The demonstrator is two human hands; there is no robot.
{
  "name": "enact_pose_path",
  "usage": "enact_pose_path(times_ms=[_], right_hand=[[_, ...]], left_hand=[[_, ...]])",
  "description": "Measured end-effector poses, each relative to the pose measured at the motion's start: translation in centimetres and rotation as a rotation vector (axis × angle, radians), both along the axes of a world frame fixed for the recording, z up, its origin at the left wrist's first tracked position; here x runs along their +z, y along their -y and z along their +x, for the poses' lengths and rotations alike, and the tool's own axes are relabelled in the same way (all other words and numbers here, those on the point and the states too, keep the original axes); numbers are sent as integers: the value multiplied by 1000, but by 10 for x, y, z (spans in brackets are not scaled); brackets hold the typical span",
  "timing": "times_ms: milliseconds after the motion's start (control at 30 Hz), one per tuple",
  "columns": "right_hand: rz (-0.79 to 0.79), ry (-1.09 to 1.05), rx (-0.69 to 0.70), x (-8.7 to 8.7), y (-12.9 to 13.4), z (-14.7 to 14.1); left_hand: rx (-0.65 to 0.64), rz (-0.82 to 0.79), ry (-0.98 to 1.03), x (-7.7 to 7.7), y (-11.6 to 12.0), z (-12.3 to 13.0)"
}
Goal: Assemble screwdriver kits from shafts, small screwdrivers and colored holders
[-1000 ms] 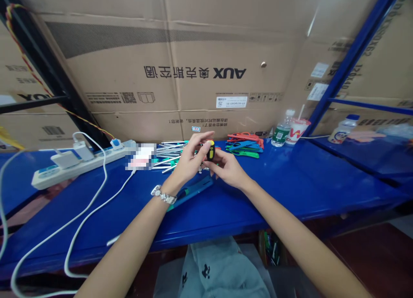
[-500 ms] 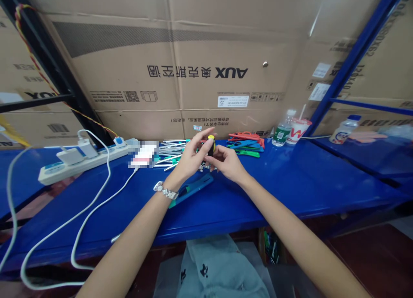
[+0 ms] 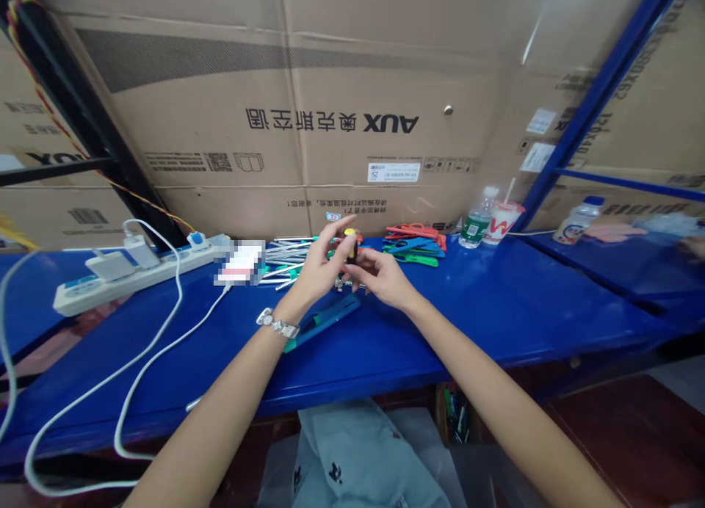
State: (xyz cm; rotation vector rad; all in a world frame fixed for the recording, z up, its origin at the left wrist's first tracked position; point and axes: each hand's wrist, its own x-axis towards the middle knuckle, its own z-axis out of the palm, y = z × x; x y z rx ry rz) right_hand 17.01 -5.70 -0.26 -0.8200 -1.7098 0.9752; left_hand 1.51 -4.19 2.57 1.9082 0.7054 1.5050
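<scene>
Black-yellow handle: upright, between thumb and fingers
Left grip: closed on it
Right grip: just beside, hold unclear

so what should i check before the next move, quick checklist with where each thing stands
1. Black-and-yellow tool held in the left hand: ok, yellow end up.
2. Tool's lower end in clear view: not ok, fingers cover it.
3. Right hand gripping something: cannot tell, its fingertips are close under the tool but what they hold is hidden.
4. Blue piece lying on the table: ok, partly hidden by the left wrist.
5. Bottle and cup upright, away from the hands: ok.
6. White cables free of the left forearm: cannot tell.
</scene>
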Motion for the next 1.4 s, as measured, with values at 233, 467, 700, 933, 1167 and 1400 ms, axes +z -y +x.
enact_pose_path(times_ms=[233,467,700,933,1167,1400], right_hand=[[141,28,-137,-4,1,-2],[44,-47,-39,-1,-1,0],[105,28,-72,-3,3,-2],[108,21,-46,-8,-2,0],[98,113,-2,-2,5,2],[121,-23,-166,-10,-4,-5]], left_hand=[[35,12,46,0,0,4],[-6,25,-10,1,3,2],[36,-18,77,-2,1,2],[84,40,76,-1,0,5],[-49,-23,-10,2,4,0],[109,56,85,-3,-4,8]])
